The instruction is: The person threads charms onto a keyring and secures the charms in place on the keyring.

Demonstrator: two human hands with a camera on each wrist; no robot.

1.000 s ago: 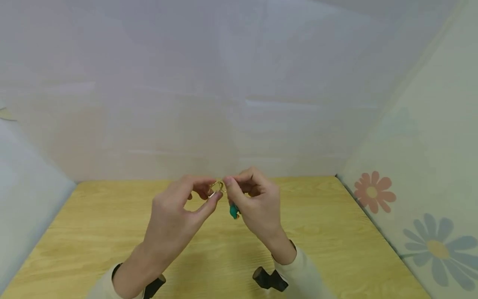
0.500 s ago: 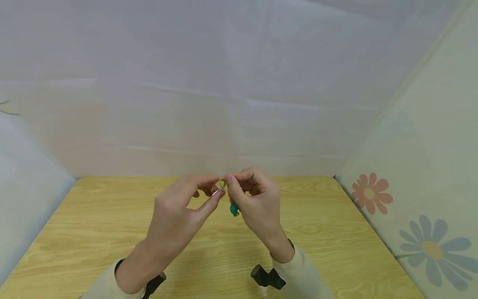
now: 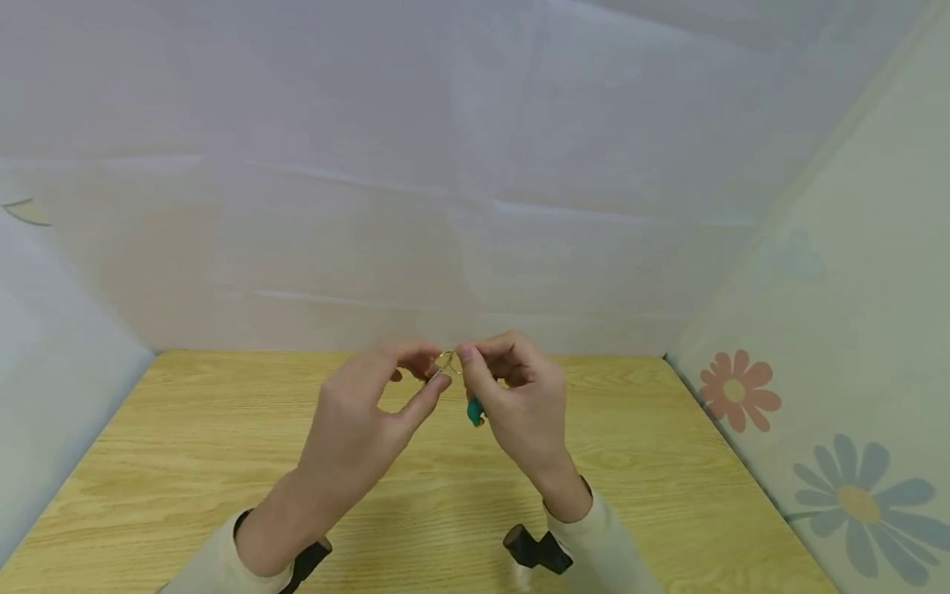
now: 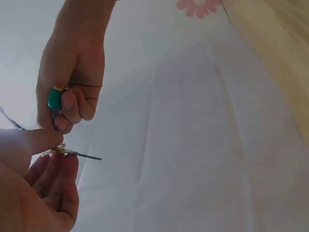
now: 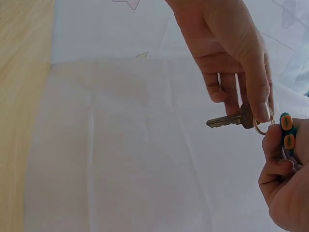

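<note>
Item: key [image 5: 227, 120], metal, dull silver-brown, held in the air above a wooden table [image 3: 185, 462], blade level and pointing away from the hands. Holder: left hand [image 3: 364, 421], thumb and forefinger pinched narrow on the key's head, the other fingers loosely curled below; judged a steadying grip that keeps the head and its hole still. Attached or meeting part: thin gold-coloured ring [image 5: 263, 126] at the key's head, just where the two hands come together; whether it already runs through the hole cannot be told. Second holder: right hand [image 3: 519, 404], fingers curled close, thumb and forefinger tips pinched at the ring [image 3: 445, 363], with a small green charm [image 5: 287, 130] bearing two orange ovals tucked against the palm; the charm shows below the fingers in the head view [image 3: 475, 410]. Judged reason: the charm is kept out of the way in the palm so the fingertips are free for the ring. Position: both hands raised over the middle of the far half of the table, touching at the fingertips. Surroundings: pale fabric backdrop [image 3: 475, 206]; side panel at right printed with flowers [image 3: 738, 388]. Markings: no brand, label or writing readable on key, ring or charm.
</note>
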